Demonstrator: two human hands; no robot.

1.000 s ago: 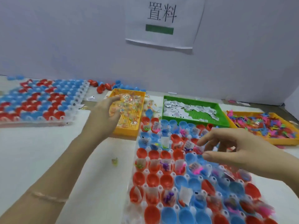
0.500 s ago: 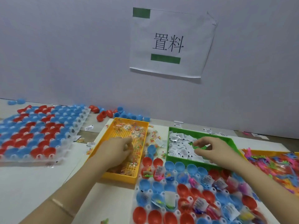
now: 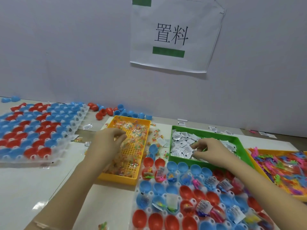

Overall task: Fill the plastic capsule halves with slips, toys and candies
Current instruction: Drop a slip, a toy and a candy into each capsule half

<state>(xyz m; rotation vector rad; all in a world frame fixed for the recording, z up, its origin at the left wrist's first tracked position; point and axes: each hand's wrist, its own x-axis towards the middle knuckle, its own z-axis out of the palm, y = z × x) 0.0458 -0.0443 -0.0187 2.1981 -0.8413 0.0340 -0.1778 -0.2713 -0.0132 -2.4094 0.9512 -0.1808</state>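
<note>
the red and blue capsule halves (image 3: 191,191) sat in a clear tray (image 3: 193,200) just nearer than both hands, many already filled. the right hand (image 3: 211,148) reached into the green tray (image 3: 235,141), fingertips pinching slips (image 3: 181,145), while the left hand (image 3: 108,141) lay over the candies (image 3: 132,130) in the yellow tray (image 3: 116,177), fingers curled, though whether it held one could not be told. toys (image 3: 279,165) filled an orange tray (image 3: 274,151) right of the right hand, and a second tray (image 3: 33,127) of halves lay left of the left hand.
</note>
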